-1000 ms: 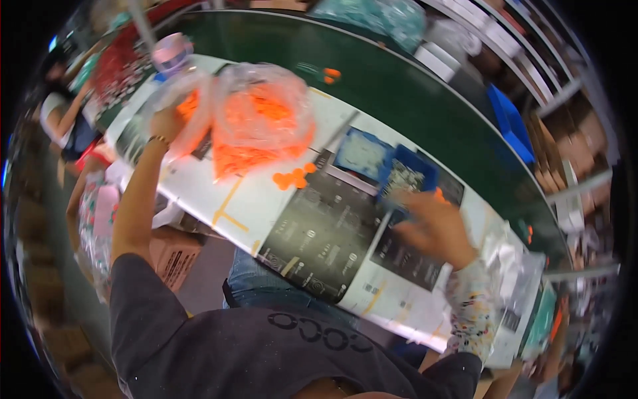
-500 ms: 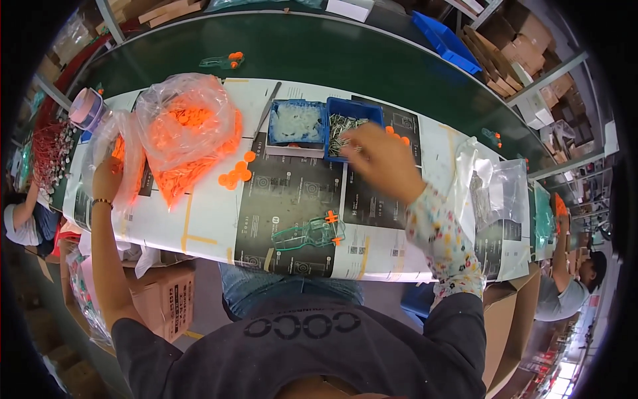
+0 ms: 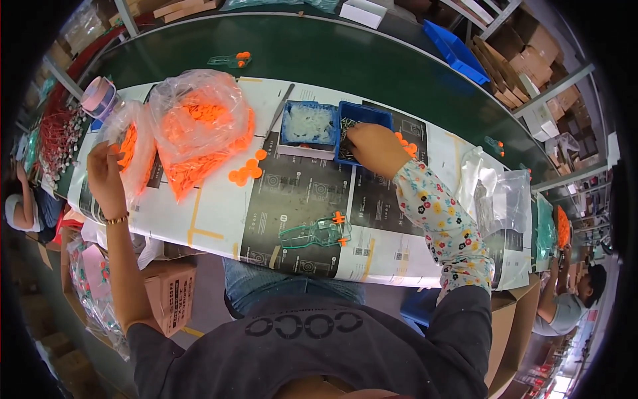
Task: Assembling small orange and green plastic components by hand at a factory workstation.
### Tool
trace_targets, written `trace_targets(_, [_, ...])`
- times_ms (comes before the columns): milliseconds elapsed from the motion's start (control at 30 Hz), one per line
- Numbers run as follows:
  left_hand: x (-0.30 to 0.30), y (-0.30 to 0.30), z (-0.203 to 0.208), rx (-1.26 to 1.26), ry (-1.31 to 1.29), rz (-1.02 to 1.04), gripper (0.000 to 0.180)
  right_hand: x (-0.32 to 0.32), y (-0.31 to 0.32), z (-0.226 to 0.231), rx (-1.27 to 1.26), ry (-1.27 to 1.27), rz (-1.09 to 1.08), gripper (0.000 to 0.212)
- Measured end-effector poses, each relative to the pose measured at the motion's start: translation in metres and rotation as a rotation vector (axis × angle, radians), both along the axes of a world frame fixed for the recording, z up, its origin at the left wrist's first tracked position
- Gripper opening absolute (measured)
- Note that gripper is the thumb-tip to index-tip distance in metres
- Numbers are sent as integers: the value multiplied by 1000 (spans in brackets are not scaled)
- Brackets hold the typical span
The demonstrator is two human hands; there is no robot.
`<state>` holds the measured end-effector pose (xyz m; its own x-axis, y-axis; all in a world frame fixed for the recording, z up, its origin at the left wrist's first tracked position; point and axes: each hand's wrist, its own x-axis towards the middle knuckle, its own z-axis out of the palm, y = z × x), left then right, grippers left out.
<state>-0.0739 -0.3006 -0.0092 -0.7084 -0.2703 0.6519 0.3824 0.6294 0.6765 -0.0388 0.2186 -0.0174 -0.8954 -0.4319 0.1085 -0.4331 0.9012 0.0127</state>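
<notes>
My left hand [image 3: 106, 174] is raised beside a small clear bag [image 3: 138, 143] of orange plastic pieces, its fingers pinched on a small orange piece [image 3: 122, 159]. My right hand [image 3: 380, 147] reaches into a blue bin [image 3: 367, 114] of thin metal pins [image 3: 346, 141]; its fingers are bent together over the pins, and whatever they grip is hidden. Adjoining on the left is another blue tray [image 3: 309, 123] with a whitish, grease-like coating. In front of me lies a see-through green plastic frame [image 3: 312, 234] with orange parts fitted at its right end.
A large bag [image 3: 199, 133] of orange pieces stands left of centre, with loose orange discs [image 3: 246, 171] beside it. Behind the blue tray lies a long metal tool [image 3: 280, 110]. Clear bags [image 3: 495, 193] rest at the right. Another green frame [image 3: 230, 61] is on the green belt [image 3: 319, 50].
My left hand has drawn out of the small bag, toward me and left. My right hand has lowered into the pin bin. The view has shifted slightly.
</notes>
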Motion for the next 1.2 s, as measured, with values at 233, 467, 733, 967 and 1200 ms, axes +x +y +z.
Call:
trace_targets(233, [71,149,20,422,-435,-713,15,24,-15,18,-153,64,25,8])
trace_targets(467, [112,237,-16,767,-771,-1030,19,24,-31,43,-607,158,-83,8])
trace_targets(733, [118,223,-19,962,-692,-813,16,-20,-66,19,-460,229,16,9])
trace_targets(967, [120,206,-12,796,-546,-555,9,-33,-86,6,-215,282,28,9])
trace_targets(1200, [101,221,-9,1256,-497,-952,11,19,-91,40,-824,125,-28,3])
